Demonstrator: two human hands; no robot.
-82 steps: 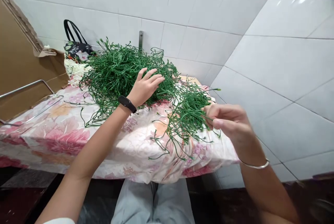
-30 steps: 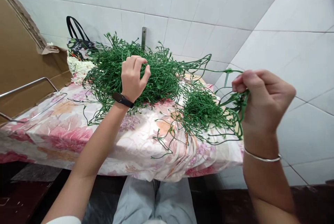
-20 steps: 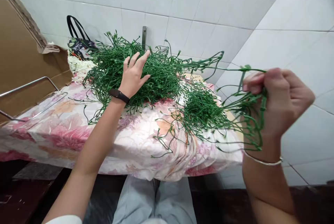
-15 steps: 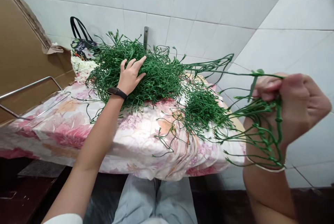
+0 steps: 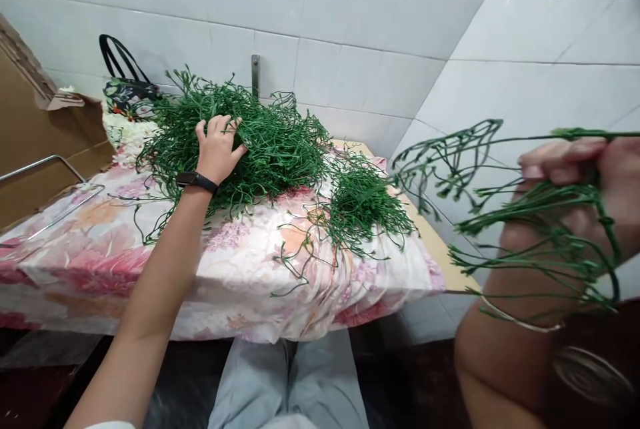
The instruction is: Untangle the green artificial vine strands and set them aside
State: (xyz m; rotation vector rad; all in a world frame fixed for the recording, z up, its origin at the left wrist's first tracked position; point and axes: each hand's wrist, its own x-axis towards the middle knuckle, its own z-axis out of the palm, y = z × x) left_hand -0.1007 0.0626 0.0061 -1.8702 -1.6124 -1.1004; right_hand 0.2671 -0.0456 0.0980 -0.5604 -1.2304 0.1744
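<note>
A large tangled pile of green artificial stems (image 5: 280, 142) lies on the table. On top of it rests my left hand (image 5: 217, 149), with a dark band at the wrist. Its thumb is spread, and its bent fingertips dip among the strands. Raised at the right, my right hand (image 5: 585, 165) is closed on a bunch of green artificial stems (image 5: 555, 202). Their branching ends hang toward the left, partly blurred, apart from the pile. Part of this hand runs out toward the frame edge. A smaller heap of green stems (image 5: 365, 205) lies between the pile and my right hand.
A floral cloth (image 5: 235, 282) covers most of the table; a bare tan edge (image 5: 443, 262) shows at right. Behind the pile stand a black-handled floral bag (image 5: 131, 97) and pale flowers (image 5: 130, 139). At left are a metal wire frame (image 5: 65, 215) and cardboard (image 5: 55, 129). White tiled walls enclose the back.
My right hand has moved farther right, and its bunch has come free of the pile. The fingers of my left hand have bent more into the stems. The camera view has shifted right.
</note>
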